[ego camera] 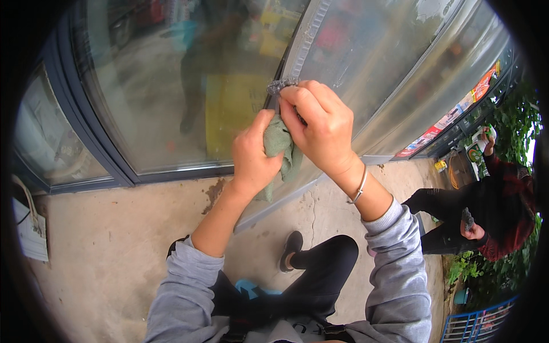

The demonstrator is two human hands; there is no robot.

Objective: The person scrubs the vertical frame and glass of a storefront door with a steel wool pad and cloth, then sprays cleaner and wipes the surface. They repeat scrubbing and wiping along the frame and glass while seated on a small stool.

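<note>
My right hand [324, 122] pinches a steel wool scourer [283, 85] against the edge strip [305, 40] of a clear plastic door curtain [364, 55]. Just below and to its left, my left hand [257, 150] grips a bunched green cloth [278, 139], whose loose end hangs down beside the curtain. Part of the curtain's edge passes behind both hands, so how the left hand meets it is hidden. Left of the hands stands a glass door pane [171, 94] in a dark metal frame [184, 175].
A person [484, 210] in dark clothes stands at the right, holding a scourer [467, 218] and a spray bottle [490, 130]. At the far left a white bag [32, 231] rests on the concrete floor [107, 240]. A blue metal rack [476, 319] is at the lower right.
</note>
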